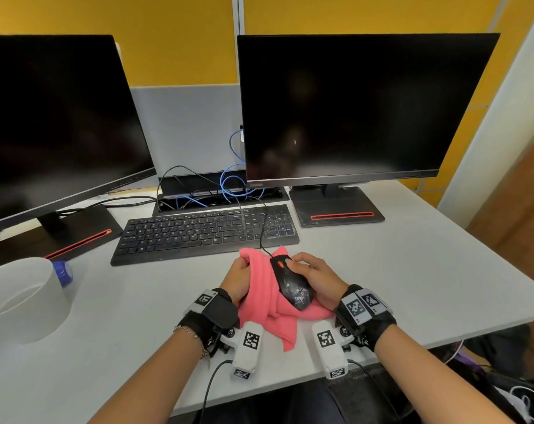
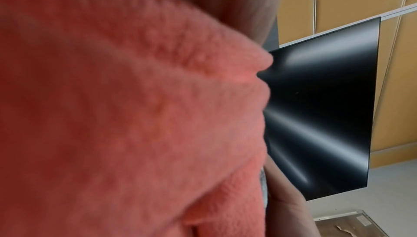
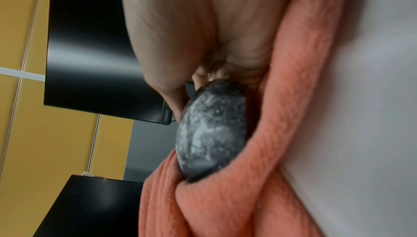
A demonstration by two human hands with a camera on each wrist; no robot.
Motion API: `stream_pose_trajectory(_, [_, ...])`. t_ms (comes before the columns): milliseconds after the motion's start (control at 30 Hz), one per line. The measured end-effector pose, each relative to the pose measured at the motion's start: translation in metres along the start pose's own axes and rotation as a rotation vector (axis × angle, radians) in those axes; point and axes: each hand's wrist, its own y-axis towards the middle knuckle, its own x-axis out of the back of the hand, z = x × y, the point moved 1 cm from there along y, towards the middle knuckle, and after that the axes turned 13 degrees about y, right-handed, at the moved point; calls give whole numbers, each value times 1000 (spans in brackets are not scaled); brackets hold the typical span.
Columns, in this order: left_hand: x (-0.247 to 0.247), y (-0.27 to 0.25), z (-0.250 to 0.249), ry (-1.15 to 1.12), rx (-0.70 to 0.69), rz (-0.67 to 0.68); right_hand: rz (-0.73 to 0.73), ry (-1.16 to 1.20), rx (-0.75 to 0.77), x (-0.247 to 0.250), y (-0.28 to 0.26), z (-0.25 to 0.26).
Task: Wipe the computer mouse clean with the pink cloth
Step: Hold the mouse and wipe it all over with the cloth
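With the right hand (image 1: 314, 276) gripping the mouse (image 1: 291, 283) between both hands on the bench (image 1: 412, 270), the left hand (image 1: 239, 278), clutching the cloth (image 1: 265, 298), should rub firmly over its whitish smears.

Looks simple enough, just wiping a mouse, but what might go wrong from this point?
Two things, perhaps. The mouse is wired, and its cable runs across the keyboard; a hard tug might drag the keyboard or strain the cable. Also, pale dust still covers the rear of the mouse, while the pink cloth gripped by the left hand lies bunched beside and under it, so the wiping may miss that patch.
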Motion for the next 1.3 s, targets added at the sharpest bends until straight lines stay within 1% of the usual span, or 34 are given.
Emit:
stream_pose_trajectory(100, [0,-2,3,-73,-16,-21,3,7,4,2,1,0])
stream_pose_trajectory(233, [-1,-2,3,-92,-27,-18,10,27,6,2,1,-1])
stream_pose_trajectory(400, [-4,-6,-3,5,-71,49,20,33,15,3,2,-3])
stream_pose_trajectory(500, [-4,-5,-4,52,-82,52,30,22,16,1,1,-2])
stream_pose_trajectory(733, [-2,-1,-4,5,-59,55,36,-9,21,0,0,-1])
stream_pose_trajectory(900, [-3,0,-5,14,-54,42,35,-25,36,0,-1,-1])
stream_pose_trajectory(1100, [1,3,0,35,-3,26,21,0,11,-2,-3,2])
stream_pose_trajectory(1200, [3,2,5,-7,-36,-17,-2,8,9,-1,-2,1])
stream_pose_trajectory(1300, [7,0,7,70,-104,-140,-31,-8,21,0,-2,1])
